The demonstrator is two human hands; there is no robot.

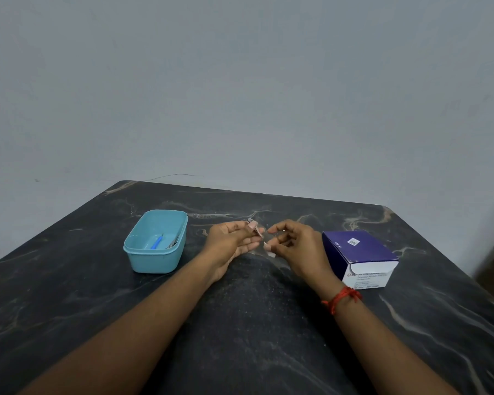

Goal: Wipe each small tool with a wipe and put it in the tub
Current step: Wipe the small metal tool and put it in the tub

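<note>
Left hand (228, 241) pinches small silver metal tool (256, 231); right hand (297, 246), 3 o'clock, pinches white wipe (270, 254); hard rubbing may flick tool loose.

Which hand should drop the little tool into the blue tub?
Probably the left hand: it pinches the tool, and the tub sits on its side. The right hand holds the wipe, farther off.

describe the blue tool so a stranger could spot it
Start at the dark marble table, then find the light blue tub beside the left hand. Inside lies a thin blue-handled tool; the metal tool beside it has no colour.
</note>
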